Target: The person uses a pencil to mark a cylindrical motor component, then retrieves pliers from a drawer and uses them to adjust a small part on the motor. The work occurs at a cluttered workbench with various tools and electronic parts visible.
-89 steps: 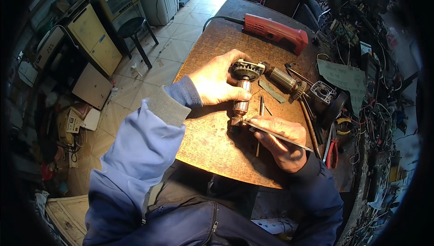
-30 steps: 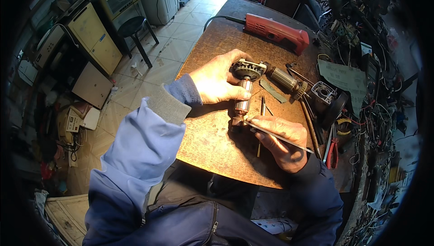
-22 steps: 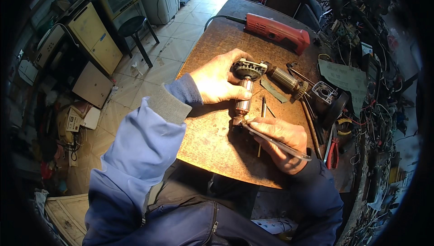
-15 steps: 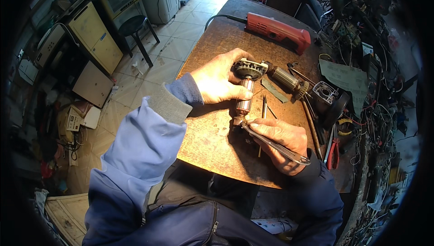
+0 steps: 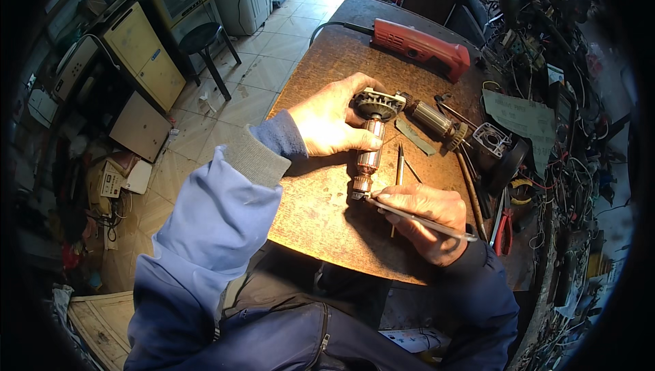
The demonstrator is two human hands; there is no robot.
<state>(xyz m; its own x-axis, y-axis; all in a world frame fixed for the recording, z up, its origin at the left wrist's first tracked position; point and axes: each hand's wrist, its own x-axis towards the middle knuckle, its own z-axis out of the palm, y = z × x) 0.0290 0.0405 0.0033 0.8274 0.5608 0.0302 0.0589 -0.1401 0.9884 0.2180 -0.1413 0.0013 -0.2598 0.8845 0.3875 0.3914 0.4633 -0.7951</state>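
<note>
The motor armature lies on the round brown bench, its fan end up by your left hand, whose grip is closed around its upper part. Your right hand pinches a thin metal rod, its tip touching the armature's lower commutator end. Just beyond lie a second armature and a red power tool.

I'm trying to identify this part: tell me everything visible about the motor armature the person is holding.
The motor armature looks metal: a dark toothed fan disc at the far end, a coppery wound core, then a narrower ribbed end. It lies on the brown round table. The left hand grips it; the right hand sets a thin rod against its near end.
</note>
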